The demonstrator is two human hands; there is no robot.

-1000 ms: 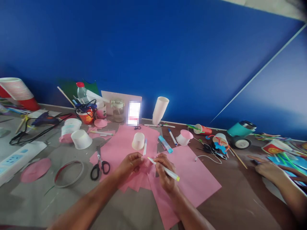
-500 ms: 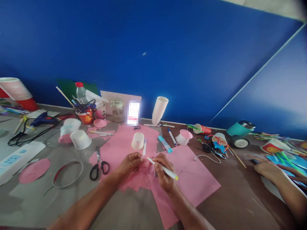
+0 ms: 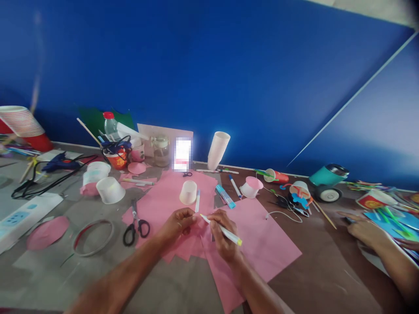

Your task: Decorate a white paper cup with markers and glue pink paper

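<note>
My right hand (image 3: 225, 235) is closed round a white marker with a yellow end (image 3: 231, 235), its tip pointing up and left toward my left hand. With fingers pinched together, my left hand (image 3: 178, 224) holds a small pink paper piece (image 3: 197, 220), partly hidden by the fingers. The marker's tip is at this piece; whether it touches I cannot tell. Beneath both hands lie pink paper sheets (image 3: 258, 244). Just beyond them a white paper cup (image 3: 188, 192) stands beside a blue-capped marker (image 3: 197, 200). Black-handled scissors (image 3: 135, 224) lie left of my left hand.
Left are a tape ring (image 3: 93, 237), a power strip (image 3: 24, 218) and another white cup (image 3: 110, 190). Stacked cups (image 3: 218, 150) lean on the blue wall. A pink-topped cup (image 3: 251, 187) and a teal tumbler (image 3: 329, 175) stand right. Another person's hand (image 3: 366, 231) rests at far right.
My hands, the marker and the pink piece stay almost where they were. A blurred, thin, pale thing has come into view at the upper left. The other person's hand has shifted very slightly.
</note>
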